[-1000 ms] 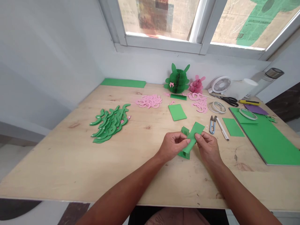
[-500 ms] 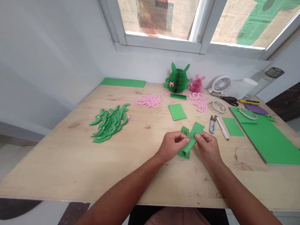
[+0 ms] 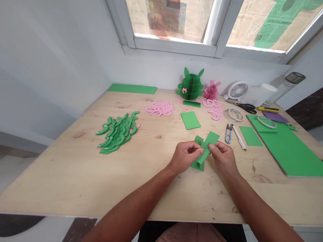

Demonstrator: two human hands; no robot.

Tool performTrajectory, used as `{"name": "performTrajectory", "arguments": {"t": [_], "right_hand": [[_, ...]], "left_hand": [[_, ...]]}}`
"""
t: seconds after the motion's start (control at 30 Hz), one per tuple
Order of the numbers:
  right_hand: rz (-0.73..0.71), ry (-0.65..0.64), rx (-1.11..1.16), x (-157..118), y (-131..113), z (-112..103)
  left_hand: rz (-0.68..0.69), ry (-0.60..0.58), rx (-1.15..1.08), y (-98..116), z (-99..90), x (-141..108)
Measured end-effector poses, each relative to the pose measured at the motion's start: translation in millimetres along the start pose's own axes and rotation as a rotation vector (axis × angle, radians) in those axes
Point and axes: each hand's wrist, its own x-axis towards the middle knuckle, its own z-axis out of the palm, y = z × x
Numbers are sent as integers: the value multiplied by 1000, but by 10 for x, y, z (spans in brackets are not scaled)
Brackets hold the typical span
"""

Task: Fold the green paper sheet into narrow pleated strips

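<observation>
Between both hands a narrow green paper strip (image 3: 211, 140) is held at a slant above the table. My left hand (image 3: 185, 156) pinches its left edge with thumb and forefinger. My right hand (image 3: 224, 157) grips the opposite edge, thumb on top. Under the strip lies another green paper piece (image 3: 199, 166), cut or folded, partly hidden by the strip and my left fingers. A small stack of green paper rectangles (image 3: 190, 120) lies just beyond my hands. To the right of them are blue-handled thread snips (image 3: 228, 134) and a white pen (image 3: 239, 137).
Green curved cutouts (image 3: 117, 134) are heaped at left, pink cutouts (image 3: 160, 108) farther back. A green honeycomb paper figure (image 3: 191, 86) and a pink one (image 3: 211, 91) stand by the wall. At right are tape rolls (image 3: 233, 115), scissors (image 3: 246, 107), a fan (image 3: 237, 90) and green sheets (image 3: 290, 151).
Almost nothing differs. Both hands keep the same pinch on the green strip, which has barely shifted.
</observation>
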Motion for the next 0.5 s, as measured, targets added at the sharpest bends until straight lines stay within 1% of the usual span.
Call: {"name": "performTrajectory", "arguments": {"t": [0.17,0.27,0.4,0.5], "right_hand": [[8,-32,23,6,0,27],[15,-21,17,4,4,42],[34,12,3,6,10,40],[37,-2,23,9,2,38]], "left_hand": [[42,15,59,31,8,-20],[60,15,96,53,17,-34],[48,7,110,63,20,-40],[37,7,81,65,18,-35]]}}
